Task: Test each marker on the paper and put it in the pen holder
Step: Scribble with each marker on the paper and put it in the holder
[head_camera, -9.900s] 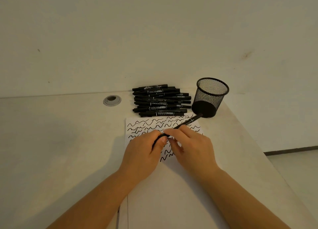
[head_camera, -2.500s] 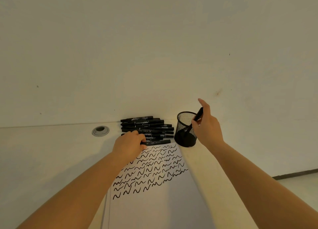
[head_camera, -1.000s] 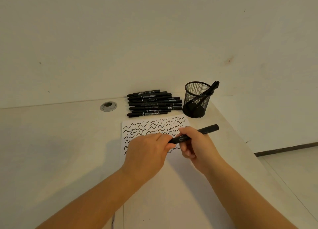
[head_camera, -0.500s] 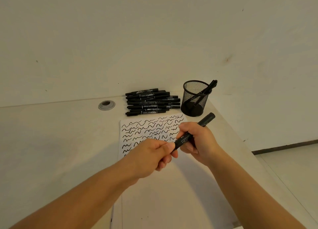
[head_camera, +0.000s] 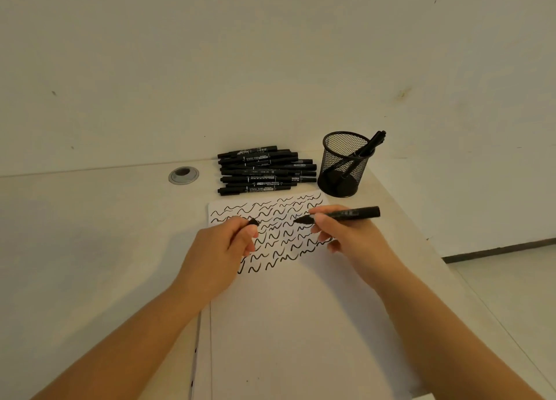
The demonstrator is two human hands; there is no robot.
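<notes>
My right hand (head_camera: 346, 237) grips an uncapped black marker (head_camera: 352, 213), its tip pointing left just above the squiggles on the white paper (head_camera: 301, 324). Its black cap (head_camera: 253, 221) is pinched in the fingers of my left hand (head_camera: 219, 255), a short way left of the tip. Behind the paper lies a pile of several black markers (head_camera: 264, 171). The black mesh pen holder (head_camera: 343, 165) stands to the right of the pile with a couple of markers (head_camera: 371, 143) leaning in it.
A round grey cable grommet (head_camera: 183, 175) sits in the desk left of the pile. The desk's right edge runs diagonally close past the holder, with floor beyond. A pale wall rises directly behind the desk.
My hands have pulled apart: the cap has come off the marker and stays in my left hand, while the right hand has turned the marker level with its tip bared.
</notes>
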